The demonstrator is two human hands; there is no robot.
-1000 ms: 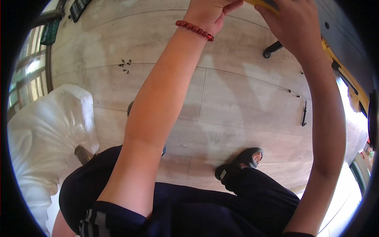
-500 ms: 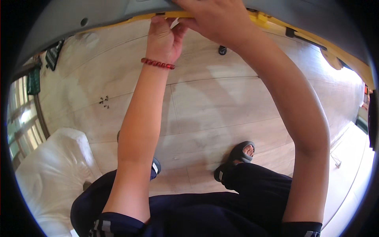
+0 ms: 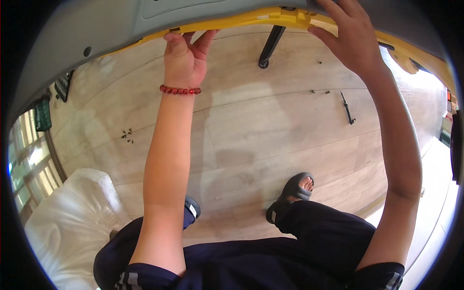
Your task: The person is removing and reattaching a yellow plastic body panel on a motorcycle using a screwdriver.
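Observation:
A long grey panel (image 3: 208,7) with a yellow edge strip (image 3: 241,19) curves across the top of the view. My left hand (image 3: 184,58), with a red bead bracelet at the wrist, has its thumb and fingers bent against the underside of the yellow strip, gripping it. My right hand (image 3: 350,41) is farther right on the edge, fingers spread over the grey panel and thumb apart by the yellow strip. A black leg (image 3: 271,46) shows below the panel, its top hidden.
Several small screws (image 3: 127,136) lie on the floor (image 3: 241,130) at left, others (image 3: 327,92) at right beside a thin black tool (image 3: 349,111). A white-wrapped block (image 3: 72,212) is by my left leg. A black case (image 3: 63,84) stands at far left. A white surface (image 3: 440,198) is at right.
More of the grey panel is in view than one second ago. Since half a second ago my right hand has moved right, away from my left hand, uncovering the yellow strip between them.

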